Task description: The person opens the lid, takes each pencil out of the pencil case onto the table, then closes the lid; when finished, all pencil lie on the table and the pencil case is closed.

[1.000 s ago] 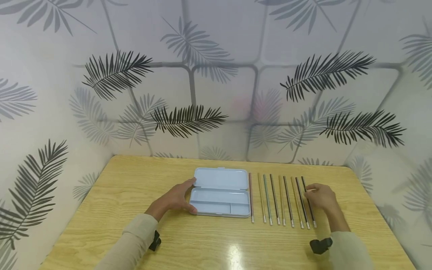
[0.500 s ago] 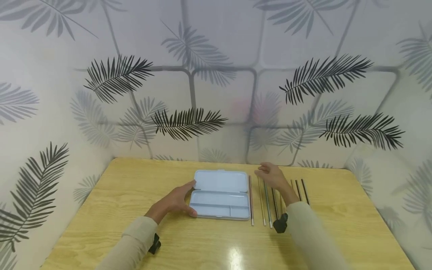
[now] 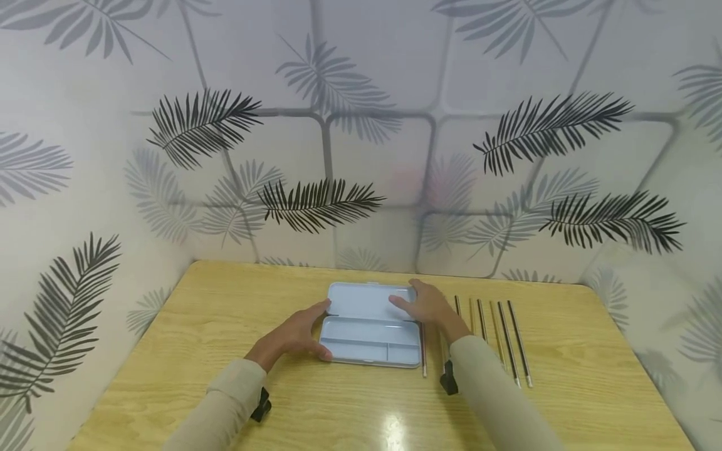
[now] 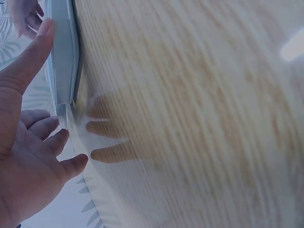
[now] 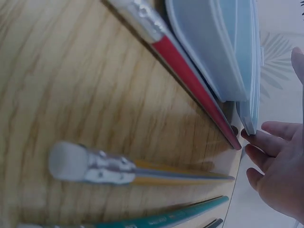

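Note:
An open light-blue pencil case lies on the table, its lid folded back flat away from me. My left hand rests at the case's left side, thumb at the near corner and forefinger by the lid; its other fingers spread loosely in the left wrist view. At the lid's right end is my right hand, thumb stretched over the lid. In the right wrist view its fingers touch the lid's corner. A red pencil lies along the case's right side, with a yellow pencil and teal pencil beside it.
Several more pencils, black ones and yellow ones among them, lie in a row to the right, eraser ends toward me. The wooden table ends at a leaf-patterned curtain behind. My right forearm covers part of the row.
My right hand has moved left from the rightmost pencil, across the row, to the lid's right end. The left hand has stayed at the case's left side.

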`<move>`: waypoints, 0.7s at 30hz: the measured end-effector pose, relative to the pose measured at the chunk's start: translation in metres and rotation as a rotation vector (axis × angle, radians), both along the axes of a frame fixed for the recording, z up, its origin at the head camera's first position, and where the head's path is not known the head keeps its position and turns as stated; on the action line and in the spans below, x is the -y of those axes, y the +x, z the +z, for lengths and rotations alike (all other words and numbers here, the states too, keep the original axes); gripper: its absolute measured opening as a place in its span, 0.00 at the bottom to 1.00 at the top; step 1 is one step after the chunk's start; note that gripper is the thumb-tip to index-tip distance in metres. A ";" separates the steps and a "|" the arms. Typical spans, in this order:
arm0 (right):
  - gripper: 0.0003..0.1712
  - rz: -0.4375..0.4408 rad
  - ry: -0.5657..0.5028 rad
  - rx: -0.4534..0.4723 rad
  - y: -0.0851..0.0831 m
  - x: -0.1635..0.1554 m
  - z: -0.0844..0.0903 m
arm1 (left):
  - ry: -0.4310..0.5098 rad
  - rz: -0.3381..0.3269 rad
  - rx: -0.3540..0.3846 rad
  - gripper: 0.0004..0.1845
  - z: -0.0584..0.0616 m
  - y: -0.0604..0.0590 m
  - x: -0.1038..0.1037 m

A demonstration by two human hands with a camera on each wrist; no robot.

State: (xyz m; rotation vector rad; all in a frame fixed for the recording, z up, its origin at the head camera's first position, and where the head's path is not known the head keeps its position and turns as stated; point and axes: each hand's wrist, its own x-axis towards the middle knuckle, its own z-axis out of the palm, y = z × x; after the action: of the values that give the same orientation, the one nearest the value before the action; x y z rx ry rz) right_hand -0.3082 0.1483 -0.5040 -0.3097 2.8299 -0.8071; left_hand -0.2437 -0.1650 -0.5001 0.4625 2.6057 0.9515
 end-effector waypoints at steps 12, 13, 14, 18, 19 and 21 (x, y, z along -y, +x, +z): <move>0.54 0.014 -0.102 -0.025 0.015 -0.006 0.023 | -0.002 0.027 -0.058 0.74 -0.006 -0.003 -0.003; 0.54 0.016 -0.106 -0.031 0.017 -0.007 0.025 | -0.003 0.030 -0.051 0.74 -0.006 -0.002 -0.004; 0.54 0.020 -0.111 -0.041 0.020 -0.007 0.026 | 0.000 0.032 -0.045 0.74 -0.006 -0.002 -0.004; 0.53 0.053 -0.148 -0.098 0.035 -0.008 0.033 | -0.011 0.045 -0.023 0.73 -0.005 -0.001 -0.003; 0.54 0.060 -0.158 -0.115 0.039 -0.008 0.034 | -0.013 0.051 -0.016 0.73 -0.005 0.000 -0.002; 0.54 0.069 -0.184 -0.144 0.048 -0.008 0.037 | -0.026 0.062 -0.012 0.74 -0.005 0.000 -0.002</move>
State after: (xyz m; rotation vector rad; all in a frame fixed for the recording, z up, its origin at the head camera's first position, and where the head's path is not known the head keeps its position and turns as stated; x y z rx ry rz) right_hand -0.2601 0.1567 -0.4674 -0.5077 2.8608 -1.0736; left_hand -0.2434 -0.1632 -0.5054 0.3843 2.6537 0.9357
